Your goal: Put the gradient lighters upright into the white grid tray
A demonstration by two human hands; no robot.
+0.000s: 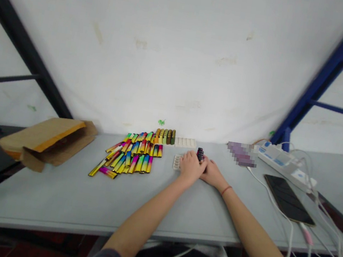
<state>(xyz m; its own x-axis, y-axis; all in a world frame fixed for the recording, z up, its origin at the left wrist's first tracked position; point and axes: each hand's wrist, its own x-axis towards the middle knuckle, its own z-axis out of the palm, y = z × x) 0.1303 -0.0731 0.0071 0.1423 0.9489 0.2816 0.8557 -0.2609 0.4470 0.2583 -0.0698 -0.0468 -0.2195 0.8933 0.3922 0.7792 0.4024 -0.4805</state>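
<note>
Close together at the middle of the table are my left hand (190,165) and my right hand (212,172), both with curled fingers. A short row of small black cylinders (200,153) sticks up between them, gripped from both sides; its lower part is hidden by my fingers. Just left of my left hand, partly under it, lies a white tray with round pockets (177,163). A second white pocketed tray (185,142) lies behind, against the wall. Beside that stand upright rows of shiny tubes (165,136) with gold tops. Many gold and rainbow-coloured tubes (135,157) lie loosely piled to the left.
An open brown cardboard box (50,138) lies at the left. To the right are a dark phone (288,199) with a cable, a white power strip (288,165), a pixelated purple item (241,154) and tangled white cables (341,231). The wall (181,61) bounds the table behind.
</note>
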